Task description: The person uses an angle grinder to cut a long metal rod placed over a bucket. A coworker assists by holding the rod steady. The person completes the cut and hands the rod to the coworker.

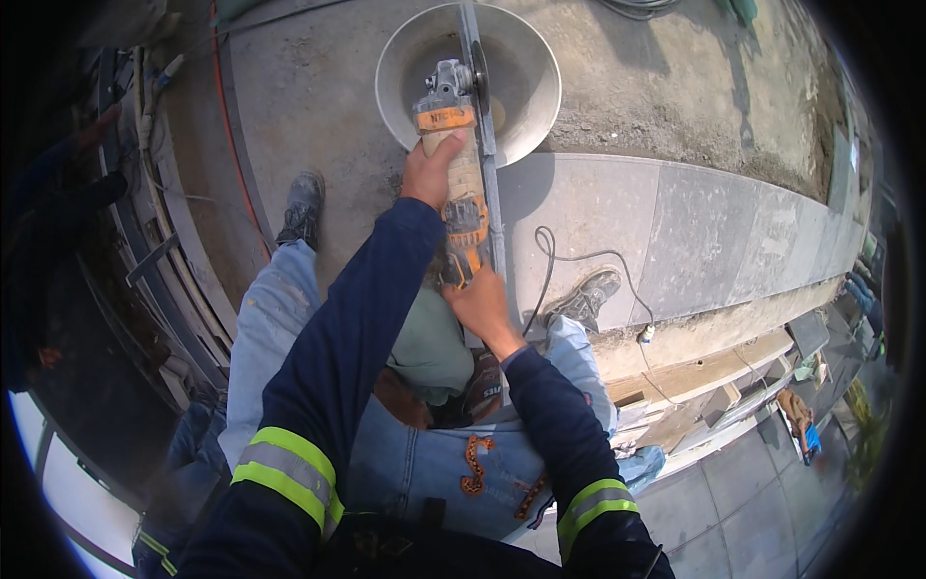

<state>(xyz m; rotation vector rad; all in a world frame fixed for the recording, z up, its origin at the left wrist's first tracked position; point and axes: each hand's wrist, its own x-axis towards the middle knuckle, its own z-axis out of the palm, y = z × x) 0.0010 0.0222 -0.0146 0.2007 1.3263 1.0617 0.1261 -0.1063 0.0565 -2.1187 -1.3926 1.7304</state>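
A wide stretch of bare concrete ground point(309, 87) fills the upper part of the view, and a row of large grey paving slabs point(694, 241) runs across it from the centre toward the right edge. Below the slabs, on the right, lie pale boards and offcuts point(694, 376). The person stands astride the work in paint-flecked blue jeans point(280, 318), with one dusty shoe point(303, 205) on the concrete at the left and the other shoe point(584, 297) on the slab at the right.

A round, shallow grey pan point(521, 68) sits at the top centre, and a narrow metal bar point(485, 125) crosses it and runs down toward the person. An orange angle grinder point(461, 183) lies along the left side of this bar, its grey head over the pan's hollow and its body pointing back at the person. A thin cable point(579, 261) loops over the slab to a plug near the right shoe.

The left hand point(429, 174), in a dark sleeve with a reflective band, has its grip clenched around the grinder's front body, thumb laid on top. The right hand point(482, 304) has its grip closed around the grinder's rear end, just beside the bar.
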